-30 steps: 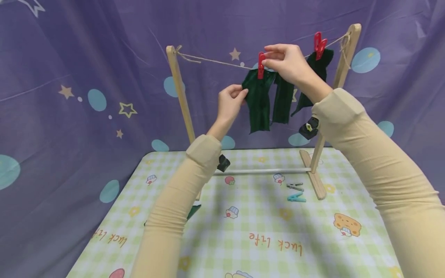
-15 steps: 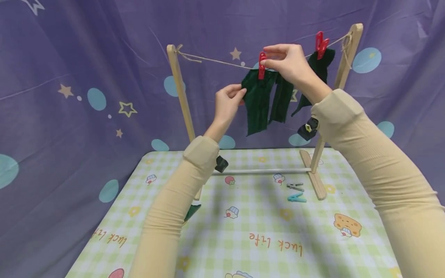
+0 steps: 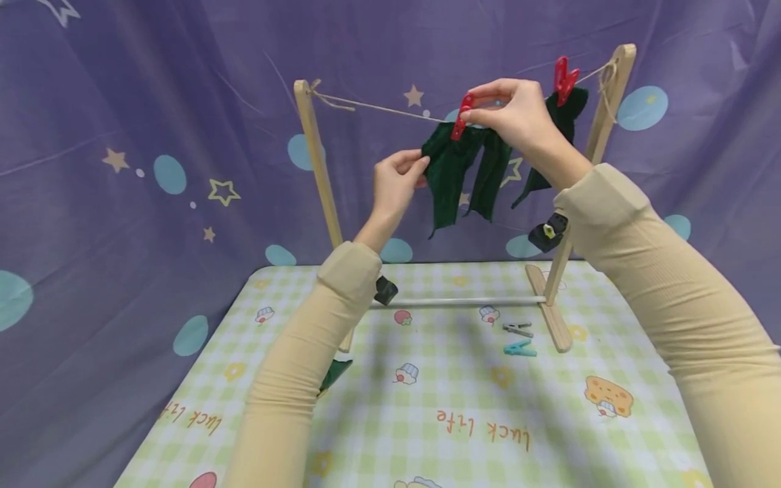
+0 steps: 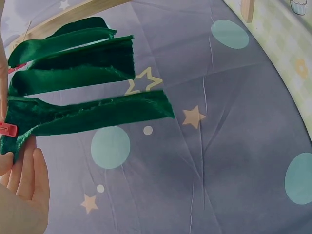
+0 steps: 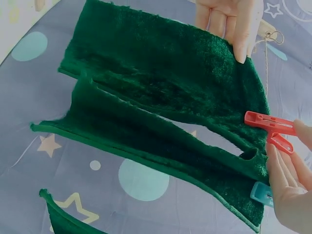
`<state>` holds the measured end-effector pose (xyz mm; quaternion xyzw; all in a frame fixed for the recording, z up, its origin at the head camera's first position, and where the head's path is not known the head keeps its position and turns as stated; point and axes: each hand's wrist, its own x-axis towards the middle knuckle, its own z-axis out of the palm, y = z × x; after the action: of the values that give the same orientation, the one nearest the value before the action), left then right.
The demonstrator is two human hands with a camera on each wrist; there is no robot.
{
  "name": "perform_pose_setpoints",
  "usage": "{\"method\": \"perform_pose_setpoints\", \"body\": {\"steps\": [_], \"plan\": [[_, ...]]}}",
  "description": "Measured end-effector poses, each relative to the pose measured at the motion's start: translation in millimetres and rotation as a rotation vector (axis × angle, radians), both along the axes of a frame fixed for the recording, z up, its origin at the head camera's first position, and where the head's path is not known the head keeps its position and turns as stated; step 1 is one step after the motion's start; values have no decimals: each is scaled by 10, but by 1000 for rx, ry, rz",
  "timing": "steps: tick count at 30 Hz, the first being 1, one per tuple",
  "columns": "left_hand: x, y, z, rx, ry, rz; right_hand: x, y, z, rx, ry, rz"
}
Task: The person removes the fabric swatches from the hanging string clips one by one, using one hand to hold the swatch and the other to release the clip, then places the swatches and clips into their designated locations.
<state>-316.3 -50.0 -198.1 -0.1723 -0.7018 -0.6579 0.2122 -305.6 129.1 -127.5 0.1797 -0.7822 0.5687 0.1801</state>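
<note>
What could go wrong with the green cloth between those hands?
First, the right hand pinches a red peg that leans at the cloth's top edge; it might slip off if its bite is shallow. Second, the left hand pinches the same cloth's corner, so a tug could pull it out of the peg. Third, the right hand is close beside a blue peg at that edge and might knock it loose.

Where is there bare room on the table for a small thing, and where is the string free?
The table is bare between the half-hidden green cloth and right sleeve, nearer the person than the teal clothespin. The string is free between the left post and green trousers. Crowded: around the trousers, with left hand, right hand and red clothespin.
</note>
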Motion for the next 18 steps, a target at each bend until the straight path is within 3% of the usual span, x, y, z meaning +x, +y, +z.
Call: {"method": "perform_pose_setpoints", "body": {"steps": [12, 18], "plan": [[5, -1, 26, 25, 13, -11, 1, -9, -7, -140, 59, 4], [8, -18, 3, 25, 3, -15, 32, -15, -15, -291, 75, 61]]}}
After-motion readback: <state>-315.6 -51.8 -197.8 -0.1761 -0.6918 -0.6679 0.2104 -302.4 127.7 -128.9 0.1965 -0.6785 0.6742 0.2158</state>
